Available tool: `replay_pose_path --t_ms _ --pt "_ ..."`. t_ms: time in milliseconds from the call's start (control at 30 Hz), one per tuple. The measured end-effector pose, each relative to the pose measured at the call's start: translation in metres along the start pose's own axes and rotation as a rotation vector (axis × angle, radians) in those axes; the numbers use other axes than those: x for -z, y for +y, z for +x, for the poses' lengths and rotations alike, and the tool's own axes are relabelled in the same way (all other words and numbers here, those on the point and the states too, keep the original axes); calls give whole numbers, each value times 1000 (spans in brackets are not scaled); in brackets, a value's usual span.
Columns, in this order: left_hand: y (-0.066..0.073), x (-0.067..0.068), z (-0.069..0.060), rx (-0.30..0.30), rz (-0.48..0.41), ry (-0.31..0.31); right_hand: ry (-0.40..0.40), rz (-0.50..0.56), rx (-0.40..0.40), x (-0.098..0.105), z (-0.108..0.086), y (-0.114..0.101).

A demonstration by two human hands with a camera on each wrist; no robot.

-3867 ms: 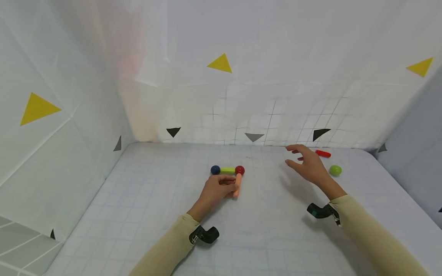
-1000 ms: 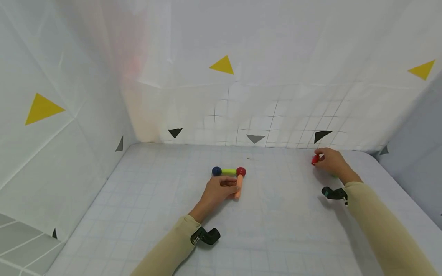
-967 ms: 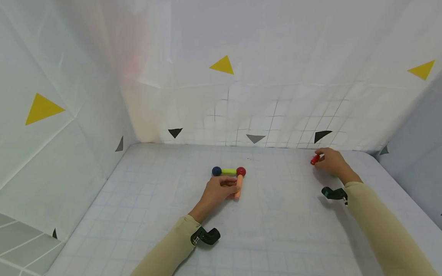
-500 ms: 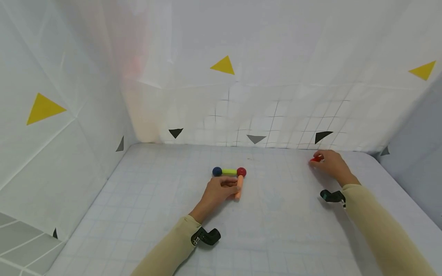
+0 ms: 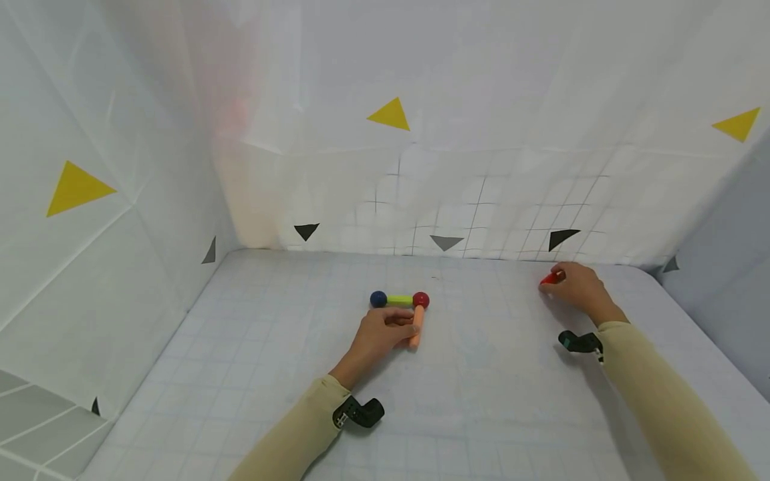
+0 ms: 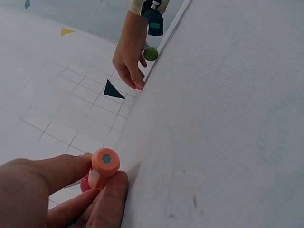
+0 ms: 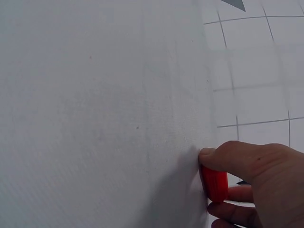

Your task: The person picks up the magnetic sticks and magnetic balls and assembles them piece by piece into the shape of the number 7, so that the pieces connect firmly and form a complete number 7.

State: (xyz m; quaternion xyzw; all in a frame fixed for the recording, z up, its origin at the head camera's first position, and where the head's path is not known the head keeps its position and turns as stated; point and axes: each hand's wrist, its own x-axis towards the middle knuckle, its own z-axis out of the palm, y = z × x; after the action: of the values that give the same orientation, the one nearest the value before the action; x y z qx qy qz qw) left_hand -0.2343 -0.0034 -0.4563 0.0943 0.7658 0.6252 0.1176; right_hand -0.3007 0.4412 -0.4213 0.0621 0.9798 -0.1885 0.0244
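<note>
The left hand pinches an orange rod between thumb and fingers; the rod's far end meets a red ball. A yellow-green rod links that ball to a dark blue ball on its left. In the left wrist view the orange rod shows a grey metal disc in its end. At the back right, the right hand pinches a short red rod, partly hidden by the fingers. The right wrist view shows the red rod between thumb and fingers.
A green ball shows beside the right hand in the left wrist view; the head view hides it. White sheet walls with yellow and dark triangles stand behind and at both sides of the white table.
Since the earliest frame, the right hand has moved right and taken hold of the red rod, then turned it slightly. The left hand has kept its hold on the orange rod.
</note>
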Motion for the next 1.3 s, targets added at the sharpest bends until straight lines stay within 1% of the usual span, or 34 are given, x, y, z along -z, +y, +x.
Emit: replay_pose_path --t_ms 300,467,667,800,933,1233,1300 --pt "1 0 0 -8 6 -2 22 -4 23 -4 3 2" --pt "1 1 -1 -9 4 -1 50 1 51 -6 1 -6" --pt "1 1 -2 -5 3 1 49 5 61 -8 -5 -17" --pt "2 0 -2 -7 3 4 62 4 90 -9 -8 -22" --pt "3 0 -1 -2 3 6 69 28 123 -8 -12 -26" --pt "4 -1 -2 8 25 18 87 70 148 -10 -21 -42" --pt "4 -1 -2 -1 26 19 90 75 152 -11 -23 -45"
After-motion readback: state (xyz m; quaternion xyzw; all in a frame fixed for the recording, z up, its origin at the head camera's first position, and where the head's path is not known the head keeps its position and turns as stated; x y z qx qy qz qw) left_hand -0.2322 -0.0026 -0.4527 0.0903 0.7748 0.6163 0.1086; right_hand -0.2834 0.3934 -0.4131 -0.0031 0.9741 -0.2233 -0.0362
